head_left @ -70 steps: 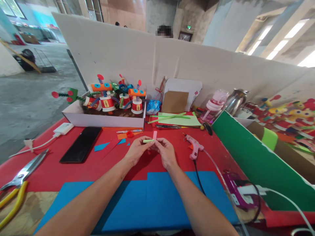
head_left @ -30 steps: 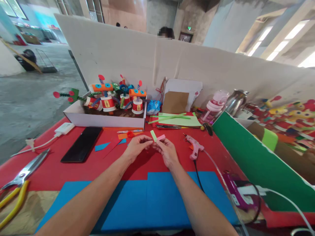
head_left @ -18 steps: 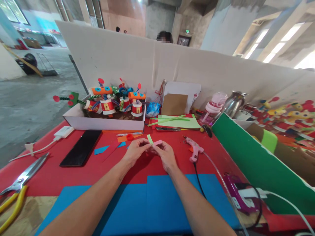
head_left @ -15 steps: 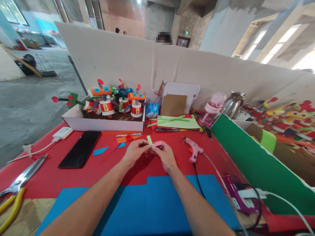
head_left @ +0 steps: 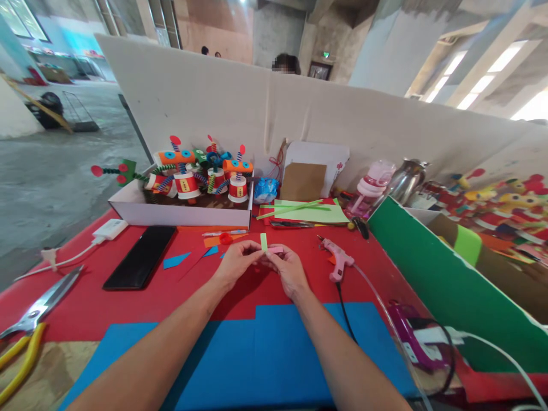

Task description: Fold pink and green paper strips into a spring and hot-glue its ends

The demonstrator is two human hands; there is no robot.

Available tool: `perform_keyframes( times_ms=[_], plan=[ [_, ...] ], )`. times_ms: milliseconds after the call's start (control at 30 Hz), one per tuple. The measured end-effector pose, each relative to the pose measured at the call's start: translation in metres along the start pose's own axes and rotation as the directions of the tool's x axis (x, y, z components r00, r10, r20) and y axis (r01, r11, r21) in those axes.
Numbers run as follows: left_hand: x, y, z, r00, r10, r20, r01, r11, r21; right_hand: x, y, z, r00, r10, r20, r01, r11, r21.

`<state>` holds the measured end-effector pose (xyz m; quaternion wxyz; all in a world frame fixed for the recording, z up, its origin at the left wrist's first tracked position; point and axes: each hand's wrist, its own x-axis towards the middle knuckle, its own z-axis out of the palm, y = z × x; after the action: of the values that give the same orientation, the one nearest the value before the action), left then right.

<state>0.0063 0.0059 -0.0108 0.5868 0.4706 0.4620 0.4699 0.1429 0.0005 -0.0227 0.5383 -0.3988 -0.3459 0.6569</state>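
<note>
Above the red table covering point(head_left: 240, 285), my left hand point(head_left: 237, 261) and my right hand point(head_left: 287, 268) meet, fingertips pinched together. Between them are two narrow paper strips joined at about a right angle. The light green strip point(head_left: 264, 242) points up from the fingertips, and the pink strip point(head_left: 275, 250) runs to the right along my right fingers. Both hands are closed on the strips where they cross. Fingers hide the lower ends. To the right of my right hand lies a pink hot glue gun point(head_left: 339, 260).
Blue sheets point(head_left: 295, 354) lie under my forearms. At left are a black phone point(head_left: 140, 258) and yellow-handled scissors point(head_left: 34, 319). Behind stands a white box point(head_left: 184, 216) of paper-cup figures. A green-sided box point(head_left: 454, 291) and a purple power strip point(head_left: 417, 339) are at right.
The green strip has turned from leaning left to standing nearly upright. The pink strip lies flatter. Both hands stay in about the same place.
</note>
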Motion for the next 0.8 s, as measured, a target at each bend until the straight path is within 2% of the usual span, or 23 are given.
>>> perform_keyframes(
  times_ms=[100, 300, 633, 800],
  plan=[
    [0.0002, -0.0008, -0.0006, 1.0, -0.003, -0.003, 0.003, 1.0, -0.002, -0.0003, -0.0005, -0.0005, 1.0, 0.007, -0.011, -0.007, 0.999, -0.038],
    [0.0008, -0.0025, -0.0001, 0.999, 0.004, 0.035, -0.003, 0.999, -0.032, 0.0009, 0.0036, -0.0012, 0.996, -0.07, -0.061, 0.063, 0.992, -0.107],
    [0.0004, -0.0033, 0.0, 1.0, 0.01, -0.024, -0.011, 1.0, -0.021, -0.0017, 0.0004, 0.0027, 0.994, -0.104, -0.012, 0.102, 0.984, -0.143],
    [0.0005, -0.0013, -0.0001, 1.0, -0.011, -0.014, 0.011, 1.0, -0.013, -0.0017, 0.0, 0.0017, 0.992, -0.123, -0.025, 0.117, 0.978, -0.171]
  ],
)
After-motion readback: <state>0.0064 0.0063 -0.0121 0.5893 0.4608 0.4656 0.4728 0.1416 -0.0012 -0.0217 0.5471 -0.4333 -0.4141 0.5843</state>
